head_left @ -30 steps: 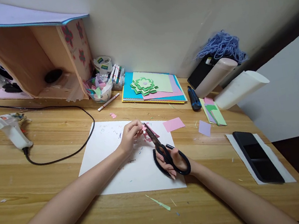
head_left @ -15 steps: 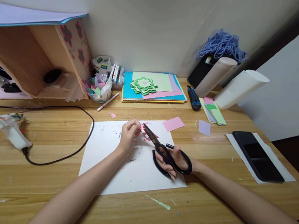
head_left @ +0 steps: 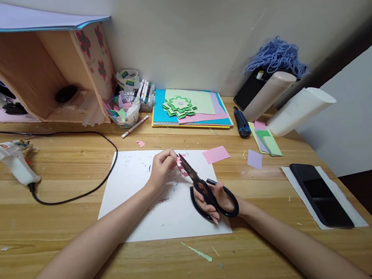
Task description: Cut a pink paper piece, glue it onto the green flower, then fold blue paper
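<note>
My left hand (head_left: 164, 168) pinches a small piece of pink paper (head_left: 178, 161) above a white sheet (head_left: 156, 223) on the wooden table. My right hand (head_left: 212, 201) holds black-handled scissors (head_left: 195, 180), with fingers and thumb through the loops. The blade tips lie right beside the pink piece, close to my left fingertips, and the blades look nearly closed. Whether they touch the paper cannot be made out. Just right of the sheet lies a pink paper rectangle (head_left: 216, 154). A small pink paper cutout (head_left: 141, 143) rests behind the sheet.
A glue gun (head_left: 17, 167) with a looping black cord is at the left. Behind stand a cardboard box (head_left: 95, 69), a tub of scraps (head_left: 122, 114), and a stack of coloured paper (head_left: 165, 119). To the right are a utility knife (head_left: 241, 122), a paper roll (head_left: 300, 110) and a phone (head_left: 322, 193).
My left fingertips and the pink piece have shifted very slightly to the right. The scissors and my right hand stay almost where they were.
</note>
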A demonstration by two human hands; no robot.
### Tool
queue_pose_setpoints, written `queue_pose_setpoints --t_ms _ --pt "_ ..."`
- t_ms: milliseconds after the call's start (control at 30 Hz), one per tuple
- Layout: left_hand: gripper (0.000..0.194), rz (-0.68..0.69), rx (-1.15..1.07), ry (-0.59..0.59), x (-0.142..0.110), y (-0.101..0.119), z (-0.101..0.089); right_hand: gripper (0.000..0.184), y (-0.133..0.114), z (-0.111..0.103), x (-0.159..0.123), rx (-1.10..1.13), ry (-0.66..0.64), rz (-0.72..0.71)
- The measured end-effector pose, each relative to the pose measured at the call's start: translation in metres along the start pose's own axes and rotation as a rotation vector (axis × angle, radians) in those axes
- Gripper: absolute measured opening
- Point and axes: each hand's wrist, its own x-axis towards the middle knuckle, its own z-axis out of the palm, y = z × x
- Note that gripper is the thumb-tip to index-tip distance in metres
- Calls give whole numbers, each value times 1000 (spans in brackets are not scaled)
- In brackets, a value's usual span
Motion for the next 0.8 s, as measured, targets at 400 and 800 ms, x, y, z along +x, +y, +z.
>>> queue_pose_setpoints --t_ms 400,800 --pt "19 23 133 88 6 7 -3 63 -2 -1 4 49 5 -8" --pt "26 49 1218 89 12 49 -35 65 -30 -15 7 154 266 -349"
